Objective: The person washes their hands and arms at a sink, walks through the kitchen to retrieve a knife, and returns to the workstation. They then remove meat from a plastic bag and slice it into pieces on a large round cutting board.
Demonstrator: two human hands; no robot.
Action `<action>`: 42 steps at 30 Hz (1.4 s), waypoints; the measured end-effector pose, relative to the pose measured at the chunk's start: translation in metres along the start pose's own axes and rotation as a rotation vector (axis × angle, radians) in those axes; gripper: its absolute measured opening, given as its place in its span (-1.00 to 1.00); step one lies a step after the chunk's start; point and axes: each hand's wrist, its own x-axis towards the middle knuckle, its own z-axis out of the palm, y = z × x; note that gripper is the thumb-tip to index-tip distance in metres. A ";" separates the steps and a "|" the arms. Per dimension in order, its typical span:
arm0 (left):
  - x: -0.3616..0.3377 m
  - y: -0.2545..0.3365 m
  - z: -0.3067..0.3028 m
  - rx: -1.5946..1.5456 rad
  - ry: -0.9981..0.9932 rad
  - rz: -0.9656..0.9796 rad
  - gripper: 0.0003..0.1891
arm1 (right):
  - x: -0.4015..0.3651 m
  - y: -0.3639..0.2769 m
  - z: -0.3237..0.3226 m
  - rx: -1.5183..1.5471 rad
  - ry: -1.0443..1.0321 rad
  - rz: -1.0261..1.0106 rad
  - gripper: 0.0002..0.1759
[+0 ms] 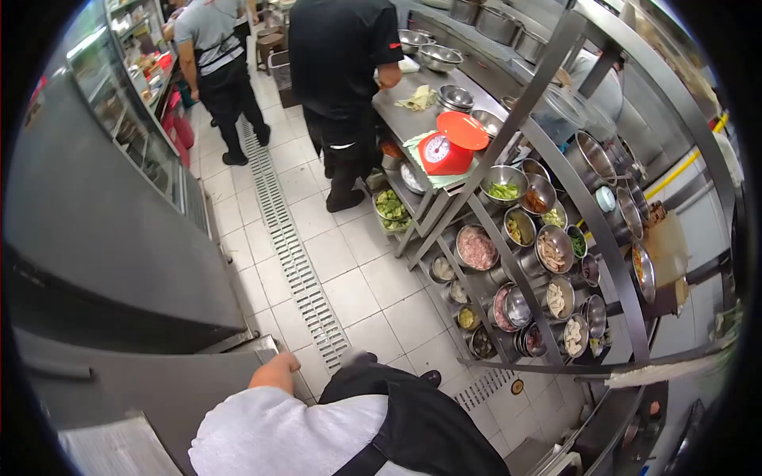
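Observation:
My left hand [284, 366] shows beyond the grey sleeve at the lower centre, beside the corner of a steel cabinet or counter. It is small and foreshortened, and its fingers cannot be made out, nor whether it holds anything. My right hand is not seen; my body and black apron [421, 420] fill the lower centre. Ahead is a tiled floor [329, 262] with a long drain grate [290, 246].
To the right, a rack [476, 198] holds several metal bowls of food. A red scale [444, 155] stands on the steel table [389, 103]. One person in black [337, 71] stands at the table; another in grey [210, 40] is farther back. Grey cabinets [119, 214] line the left.

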 end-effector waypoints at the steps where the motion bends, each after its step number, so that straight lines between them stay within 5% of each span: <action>1: -0.013 -0.021 0.014 -0.047 -0.010 0.007 -0.65 | -0.013 -0.014 -0.003 0.064 -0.022 0.038 -0.54; 3: -0.009 -0.029 0.005 -0.080 -0.020 0.032 -0.67 | -0.036 -0.039 -0.014 0.184 -0.061 0.111 -0.55; 5: 0.018 -0.010 -0.012 0.261 -0.233 0.387 -0.60 | -0.059 -0.058 -0.029 0.295 -0.102 0.181 -0.56; 6: -0.018 0.019 -0.044 0.060 -0.033 0.100 -0.63 | -0.070 -0.066 -0.035 0.348 -0.125 0.214 -0.56; 8: -0.028 0.047 -0.090 -0.307 0.038 -0.050 -0.65 | -0.092 -0.076 -0.045 0.454 -0.173 0.280 -0.56; 10: -0.002 0.069 -0.113 0.345 0.314 0.405 -0.67 | -0.108 -0.080 -0.052 0.559 -0.218 0.333 -0.57; 11: -0.018 0.089 -0.131 -0.425 0.460 0.137 -0.69 | -0.115 -0.082 -0.054 0.612 -0.241 0.355 -0.57; 13: -0.029 0.116 -0.155 -0.644 0.525 0.179 -0.63 | -0.102 -0.062 -0.042 0.640 -0.212 0.330 -0.57; 18: -0.061 0.144 -0.165 -0.579 0.470 0.155 -0.66 | -0.087 -0.012 0.001 0.762 -0.152 0.217 -0.58; 20: -0.049 0.134 -0.146 -0.203 0.331 0.182 -0.71 | -0.093 0.002 0.019 0.731 -0.128 0.193 -0.57; 22: -0.004 0.106 -0.109 0.488 0.013 0.475 -0.66 | -0.119 -0.018 0.002 0.720 -0.114 0.259 -0.57; 23: 0.003 0.100 -0.087 0.378 -0.051 0.325 -0.64 | -0.130 -0.025 0.000 0.693 -0.107 0.314 -0.56; 24: 0.006 0.094 -0.063 -0.116 0.035 -0.025 -0.51 | -0.135 -0.012 0.024 0.806 -0.124 0.357 -0.57; 26: -0.020 0.082 -0.066 0.176 -0.279 0.273 -0.50 | -0.132 0.000 0.056 0.844 -0.172 0.362 -0.66; 27: -0.019 0.047 -0.047 0.285 0.056 0.794 -0.51 | -0.138 0.007 0.073 0.830 -0.232 0.350 -0.74; 28: -0.048 0.044 -0.079 -0.130 -0.163 0.882 -0.61 | -0.151 0.016 0.093 0.826 -0.285 0.356 -0.78; 29: -0.044 0.078 -0.114 -0.029 -0.219 0.913 -0.61 | -0.170 0.022 0.112 0.831 -0.335 0.375 -0.76; 30: -0.048 0.034 -0.127 0.074 -0.237 0.904 -0.63 | -0.192 0.024 0.132 0.846 -0.387 0.398 -0.70; 31: -0.038 0.072 -0.152 0.179 -0.254 0.900 -0.64 | -0.202 0.027 0.151 0.593 -0.475 0.222 -0.62; 32: -0.028 0.105 -0.174 0.280 -0.260 0.898 -0.66 | -0.253 0.013 0.135 0.839 -0.061 0.056 -0.64; 34: -0.014 0.181 -0.199 0.452 -0.223 0.908 -0.69 | -0.225 0.052 0.247 1.177 -0.547 0.554 -0.67; 36: -0.005 0.250 -0.216 0.558 -0.152 0.900 -0.71 | -0.208 0.082 0.260 0.875 -0.640 0.392 -0.64; 38: -0.012 0.320 -0.219 0.621 -0.070 0.870 -0.73 | -0.194 0.113 0.256 1.074 -0.532 0.762 -0.61; 40: -0.020 0.390 -0.212 0.658 0.018 0.843 -0.73 | -0.205 0.131 0.239 0.995 -0.072 0.749 -0.64; 41: -0.027 0.414 -0.207 0.672 0.061 0.831 -0.73 | -0.204 0.139 0.242 1.012 -0.068 0.775 -0.64; 42: -0.025 0.445 -0.205 1.053 0.204 1.114 -0.67 | -0.201 0.148 0.244 0.985 -0.034 0.784 -0.62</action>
